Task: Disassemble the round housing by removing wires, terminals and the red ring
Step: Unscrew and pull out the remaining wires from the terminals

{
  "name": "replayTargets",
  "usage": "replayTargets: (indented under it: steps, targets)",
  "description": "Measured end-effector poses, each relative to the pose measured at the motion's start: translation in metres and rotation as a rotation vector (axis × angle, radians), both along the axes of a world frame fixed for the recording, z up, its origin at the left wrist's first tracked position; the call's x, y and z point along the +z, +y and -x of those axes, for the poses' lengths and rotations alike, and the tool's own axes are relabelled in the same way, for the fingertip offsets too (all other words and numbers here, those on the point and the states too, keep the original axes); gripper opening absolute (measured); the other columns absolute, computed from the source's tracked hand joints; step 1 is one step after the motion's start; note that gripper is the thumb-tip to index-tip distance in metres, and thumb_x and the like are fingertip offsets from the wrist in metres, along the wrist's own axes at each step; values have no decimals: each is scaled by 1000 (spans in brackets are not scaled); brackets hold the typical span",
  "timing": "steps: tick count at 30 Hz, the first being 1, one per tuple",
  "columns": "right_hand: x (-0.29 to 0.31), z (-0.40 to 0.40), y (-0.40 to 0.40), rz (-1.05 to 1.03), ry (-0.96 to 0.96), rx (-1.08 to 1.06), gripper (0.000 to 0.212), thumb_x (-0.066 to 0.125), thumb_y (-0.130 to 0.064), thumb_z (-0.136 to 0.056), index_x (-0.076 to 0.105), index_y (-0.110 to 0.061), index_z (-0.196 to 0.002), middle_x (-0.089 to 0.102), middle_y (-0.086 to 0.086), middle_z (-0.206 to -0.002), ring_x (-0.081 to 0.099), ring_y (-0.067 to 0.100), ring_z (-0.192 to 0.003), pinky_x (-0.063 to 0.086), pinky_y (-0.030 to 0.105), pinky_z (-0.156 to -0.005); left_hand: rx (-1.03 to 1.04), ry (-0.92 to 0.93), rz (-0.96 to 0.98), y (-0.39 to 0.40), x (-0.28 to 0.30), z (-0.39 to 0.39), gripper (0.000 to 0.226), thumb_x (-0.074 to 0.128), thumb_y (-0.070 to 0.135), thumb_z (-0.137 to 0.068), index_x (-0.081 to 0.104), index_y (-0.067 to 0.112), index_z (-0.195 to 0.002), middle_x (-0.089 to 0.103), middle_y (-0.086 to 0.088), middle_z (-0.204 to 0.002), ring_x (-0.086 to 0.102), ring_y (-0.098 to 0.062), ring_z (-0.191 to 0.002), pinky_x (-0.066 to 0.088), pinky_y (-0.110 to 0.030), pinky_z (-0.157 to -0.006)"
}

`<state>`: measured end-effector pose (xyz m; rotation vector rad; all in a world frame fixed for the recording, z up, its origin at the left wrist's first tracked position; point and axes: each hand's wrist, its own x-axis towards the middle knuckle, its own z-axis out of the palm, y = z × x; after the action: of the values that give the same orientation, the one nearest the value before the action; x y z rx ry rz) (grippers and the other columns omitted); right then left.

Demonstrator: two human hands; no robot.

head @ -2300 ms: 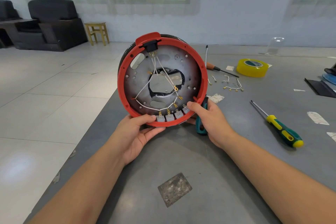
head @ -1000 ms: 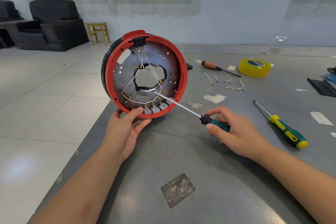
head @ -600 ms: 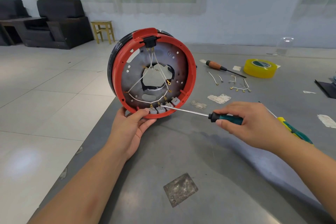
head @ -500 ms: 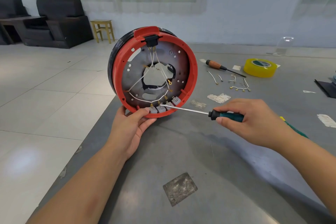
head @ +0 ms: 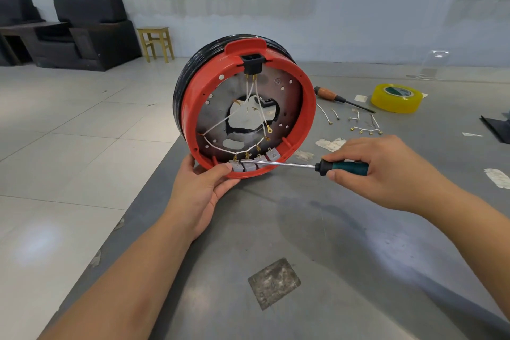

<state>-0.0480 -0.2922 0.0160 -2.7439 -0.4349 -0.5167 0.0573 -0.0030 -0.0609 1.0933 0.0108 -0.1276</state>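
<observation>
The round housing [head: 215,119] stands on edge at the grey table's left edge, its open side toward me. A red ring [head: 309,107] rims its metal plate, with a black socket [head: 250,63] at the top. White wires [head: 220,124] run down to several grey terminal blocks [head: 249,166] with brass lugs at the bottom. My left hand [head: 204,188] grips the lower rim, thumb on the leftmost block. My right hand [head: 378,171] holds a teal-handled screwdriver [head: 342,167]; its tip sits at the left blocks.
Grey table [head: 331,243] with a square patch [head: 274,283] near me. Behind the housing lie a wooden-handled screwdriver [head: 335,97], a yellow tape roll [head: 396,98], loose wires with brass lugs [head: 364,125] and paper scraps [head: 329,143]. Tiled floor drops off to the left.
My right hand picked up the teal screwdriver and brought its tip from the plate's centre down to the terminal blocks. The housing turned slightly, still held by my left hand.
</observation>
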Motion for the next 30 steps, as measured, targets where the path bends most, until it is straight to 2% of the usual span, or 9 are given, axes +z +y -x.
replayTargets:
  steps: [5,8,11,14,18,20,23,26,30]
  targets:
    - [7,-2,3,-6,13,3,22,75,-30,-89,80,-27,-110,74,-14,-97,56,-15,-81,36,2,-79,4,-5,-14,0,-2,-1,34,66,-13,-90,59,7,-117,74,-20,-117,76,-34,-103,64,-42,-85]
    - [9,-3,3,-5,36,-3,22,74,-30,-90,80,-28,-111,75,-15,-99,52,-23,-82,34,0,-77,7,-2,-14,0,-2,-1,34,65,-14,-90,59,8,-116,73,-21,-119,76,-34,-103,64,-43,-86]
    - [12,-3,5,2,46,-5,23,72,-34,-90,80,-29,-110,76,-13,-101,59,-6,-83,40,4,-77,4,-2,-13,0,-2,-1,37,65,-14,-91,59,8,-119,73,-20,-120,76,-33,-103,64,-44,-85]
    - [13,-3,7,21,52,-6,25,68,-38,-89,80,-31,-110,77,-13,-100,65,5,-86,51,21,-77,8,1,-21,-1,-2,-1,40,65,-15,-90,57,7,-123,73,-20,-120,77,-33,-102,65,-42,-83]
    - [9,-7,9,45,50,-12,23,69,-36,-91,81,-28,-109,78,-11,-99,55,-9,-82,38,0,-73,13,18,-34,-1,-2,-1,44,66,-14,-90,54,7,-127,72,-21,-123,77,-32,-101,65,-42,-83]
    - [6,-6,10,25,52,-19,22,70,-35,-91,81,-28,-108,78,-11,-98,60,-2,-84,42,5,-72,13,18,-42,-2,-2,-2,46,66,-14,-89,54,9,-128,72,-20,-123,77,-32,-100,65,-42,-82]
    - [1,-1,12,-22,75,-44,22,67,-39,-90,80,-32,-107,76,-14,-93,66,9,-80,55,29,-72,14,19,-42,-3,-2,-1,47,66,-13,-88,54,9,-128,74,-18,-120,78,-32,-99,65,-39,-79]
    - [-9,2,12,-61,85,-63,20,66,-41,-91,79,-34,-105,74,-18,-91,65,5,-85,55,25,-73,19,24,-18,-3,-2,0,44,67,-12,-87,55,9,-125,77,-17,-113,78,-33,-97,65,-37,-76]
    - [-17,3,16,-101,83,-87,17,69,-36,-92,78,-35,-106,72,-21,-90,62,0,-91,53,20,-75,16,28,8,-2,0,-1,38,64,-11,-89,57,10,-120,76,-18,-113,78,-34,-98,65,-41,-81]
